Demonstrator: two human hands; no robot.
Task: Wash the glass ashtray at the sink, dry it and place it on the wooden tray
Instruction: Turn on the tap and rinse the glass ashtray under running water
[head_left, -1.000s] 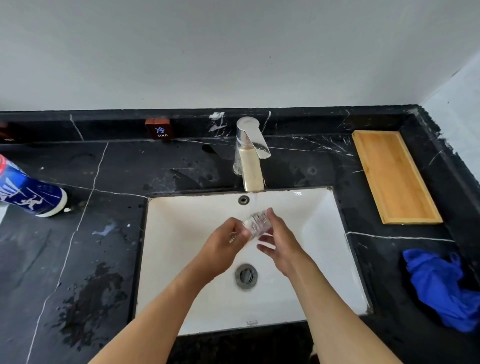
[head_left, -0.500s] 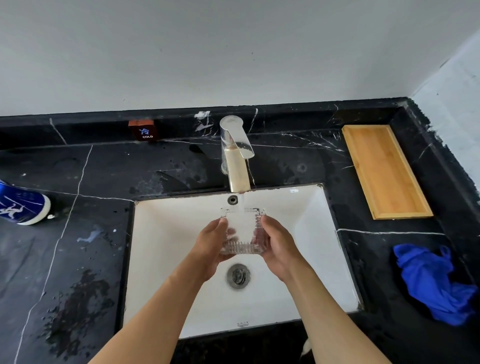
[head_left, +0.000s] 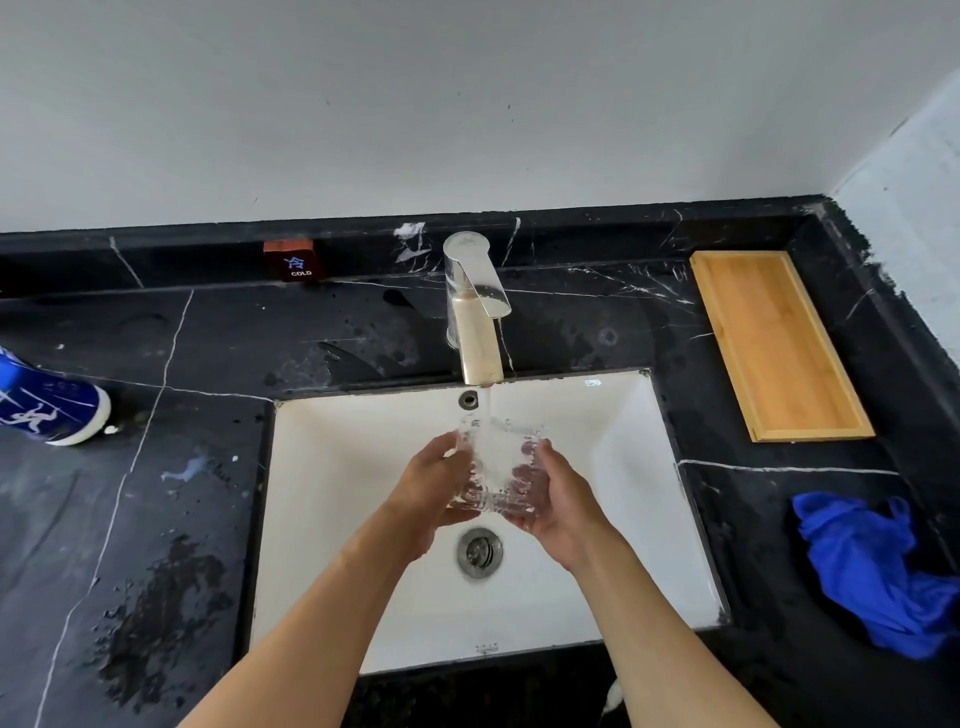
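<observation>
A square clear glass ashtray (head_left: 498, 470) hangs over the white sink (head_left: 337, 509), held from both sides. My left hand (head_left: 434, 491) grips its left edge and my right hand (head_left: 558, 499) cups its right edge and underside. Water runs from the faucet (head_left: 475, 312) straight into the ashtray. The wooden tray (head_left: 779, 345) lies on the black counter at the back right, with nothing on it.
A crumpled blue cloth (head_left: 878, 571) lies on the counter right of the sink. A blue and white bottle (head_left: 49, 408) lies on its side at the far left. A small red COLD block (head_left: 291, 260) sits on the back ledge. Wet patches mark the left counter.
The ashtray went from tilted on edge between my fingers to level, opening upward under the stream. Both hands shifted to its sides and it has filled with water.
</observation>
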